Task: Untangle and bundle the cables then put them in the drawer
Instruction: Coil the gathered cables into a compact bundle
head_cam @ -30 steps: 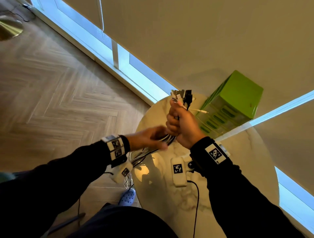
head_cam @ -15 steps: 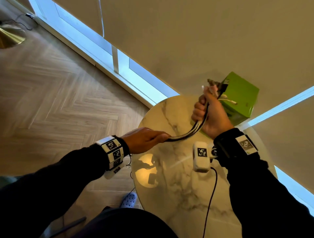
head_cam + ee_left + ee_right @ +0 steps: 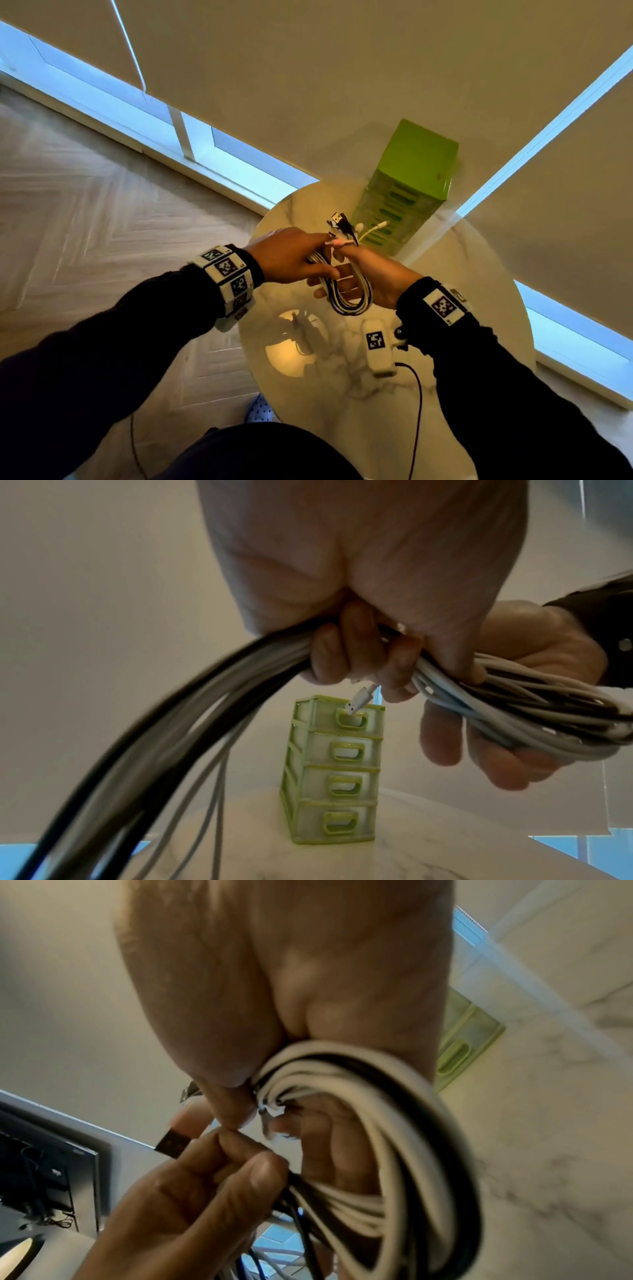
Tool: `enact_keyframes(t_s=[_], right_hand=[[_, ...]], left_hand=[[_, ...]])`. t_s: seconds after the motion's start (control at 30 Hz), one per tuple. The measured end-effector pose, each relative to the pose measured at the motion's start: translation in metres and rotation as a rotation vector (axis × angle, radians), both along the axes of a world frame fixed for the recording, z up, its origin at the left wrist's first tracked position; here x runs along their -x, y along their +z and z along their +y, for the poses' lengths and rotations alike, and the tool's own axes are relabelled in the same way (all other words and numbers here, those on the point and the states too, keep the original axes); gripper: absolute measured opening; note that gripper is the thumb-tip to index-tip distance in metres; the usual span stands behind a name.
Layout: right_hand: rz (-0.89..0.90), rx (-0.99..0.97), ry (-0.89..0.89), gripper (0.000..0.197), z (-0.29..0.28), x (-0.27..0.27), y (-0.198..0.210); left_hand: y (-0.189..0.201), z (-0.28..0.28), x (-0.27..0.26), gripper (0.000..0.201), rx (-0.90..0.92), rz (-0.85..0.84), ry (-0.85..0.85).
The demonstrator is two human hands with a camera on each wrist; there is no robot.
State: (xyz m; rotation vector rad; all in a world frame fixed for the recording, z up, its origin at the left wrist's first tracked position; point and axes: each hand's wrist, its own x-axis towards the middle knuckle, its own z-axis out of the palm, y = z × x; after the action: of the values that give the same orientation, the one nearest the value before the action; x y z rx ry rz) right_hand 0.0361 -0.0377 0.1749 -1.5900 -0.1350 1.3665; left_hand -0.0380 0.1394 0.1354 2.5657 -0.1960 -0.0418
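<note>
A bunch of white and black cables (image 3: 349,294) is folded into a loop above the round marble table (image 3: 462,274). My right hand (image 3: 373,274) grips the loop, its thumb pinning the plug ends (image 3: 340,221) that stick up. My left hand (image 3: 291,257) grips the same cables (image 3: 205,696) just beside it, fingers curled round the strands. In the right wrist view the coil (image 3: 394,1137) wraps my right hand, and the left hand (image 3: 205,1191) holds the trailing strands. The green drawer unit (image 3: 407,185) stands behind, all drawers (image 3: 339,756) closed.
The table edge drops to herringbone wood floor (image 3: 102,222) on the left. Blinds and low windows (image 3: 239,164) run behind the table. A white tagged device (image 3: 376,346) with a black wire hangs under my right wrist.
The cables were stretched out between my hands; now they are folded into a loop. My right hand came down and back toward me, and my left hand moved up to meet it.
</note>
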Motion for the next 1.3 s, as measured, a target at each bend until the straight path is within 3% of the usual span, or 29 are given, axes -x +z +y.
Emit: enact_keyframes(t_s=[0.1,0.2,0.3,0.43,0.6,0.77,0.9,1.1,1.17,1.23,1.3], right_hand=[[-0.061,0.010,0.008,0.043,-0.005,-0.001,-0.003],[-0.057,-0.023,-0.053,0.038,-0.010,-0.003,-0.005],[-0.010,-0.059,-0.085,0.045,-0.011,-0.003,-0.003],[0.031,-0.090,-0.170,0.041,-0.017,-0.011,0.005],[-0.004,-0.102,0.003,0.010,-0.032,-0.018,0.013],[-0.138,-0.117,0.163,0.015,-0.041,-0.017,0.008],[-0.214,-0.231,-0.002,0.022,-0.040,-0.013,0.006],[-0.434,-0.249,-0.094,0.017,-0.033,-0.006,0.000],[-0.541,-0.211,-0.079,0.011,-0.034,-0.005,-0.002],[-0.572,-0.203,-0.082,0.013,-0.034,-0.002,-0.007],[-0.572,-0.223,-0.093,0.016,-0.033,0.005,-0.012]], left_hand=[[-0.003,-0.008,-0.007,0.051,0.079,-0.024,0.048],[-0.004,-0.014,-0.011,0.042,0.181,-0.017,0.077],[-0.002,-0.018,-0.014,0.033,0.228,-0.016,0.071],[-0.008,-0.010,-0.010,0.041,0.318,-0.026,0.115],[-0.015,-0.014,-0.005,0.030,0.342,-0.010,0.101],[-0.013,-0.011,-0.008,0.031,0.344,0.020,0.125],[-0.015,-0.013,-0.005,0.036,0.349,0.040,0.158],[0.004,-0.030,-0.010,0.025,0.654,0.093,0.283],[0.015,-0.038,-0.015,0.003,0.937,0.107,0.388],[0.024,-0.043,-0.022,0.020,1.212,0.115,0.503],[0.030,-0.051,-0.028,0.027,1.314,0.125,0.574]])
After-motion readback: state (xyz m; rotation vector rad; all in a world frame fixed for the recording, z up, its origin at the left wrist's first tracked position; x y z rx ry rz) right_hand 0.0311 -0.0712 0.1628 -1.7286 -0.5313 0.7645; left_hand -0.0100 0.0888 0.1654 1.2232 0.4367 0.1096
